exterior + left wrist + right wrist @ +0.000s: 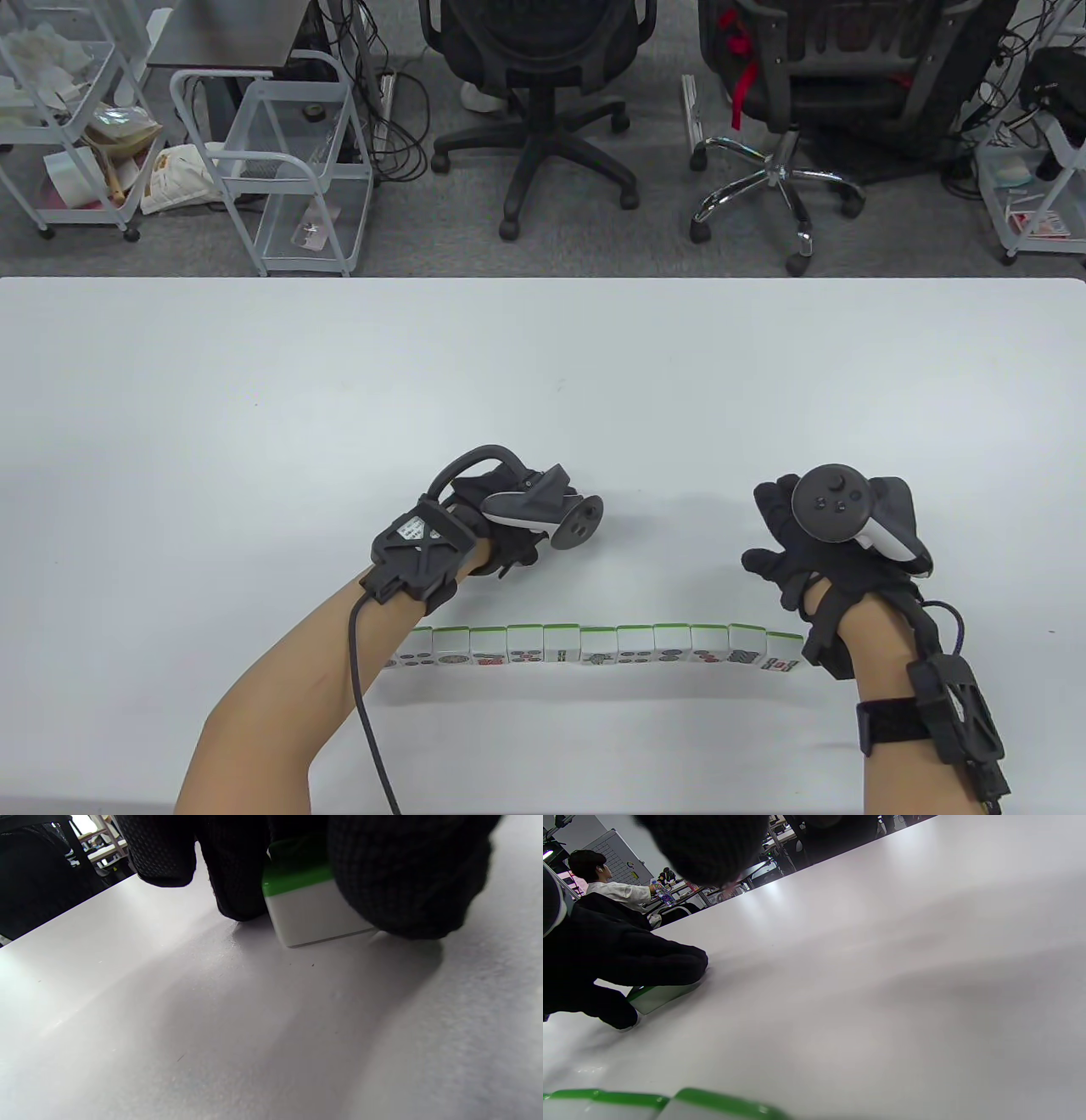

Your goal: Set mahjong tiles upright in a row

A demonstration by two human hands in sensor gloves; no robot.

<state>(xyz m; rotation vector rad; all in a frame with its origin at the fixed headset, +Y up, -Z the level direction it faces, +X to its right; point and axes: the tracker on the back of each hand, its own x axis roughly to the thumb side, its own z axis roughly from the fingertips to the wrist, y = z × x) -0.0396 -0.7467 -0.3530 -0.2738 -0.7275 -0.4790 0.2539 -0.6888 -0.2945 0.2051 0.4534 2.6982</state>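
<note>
A row of several mahjong tiles (598, 647) stands upright near the table's front edge, green backs on top and faces toward me. Their green tops show at the bottom of the right wrist view (712, 1105). My left hand (509, 543) is just behind the row's left part. In the left wrist view its fingers (407, 878) pinch one green-backed white tile (314, 914) that rests on the table. This tile is hidden under the hand in the table view and shows in the right wrist view (655, 997). My right hand (785, 535) hovers behind the row's right end, fingers spread, holding nothing.
The white table (543, 382) stretches far behind both hands. A cable (365, 722) trails from my left wrist toward the front edge. Two office chairs (543, 110) and wire carts (280, 170) stand on the floor beyond the table's far edge.
</note>
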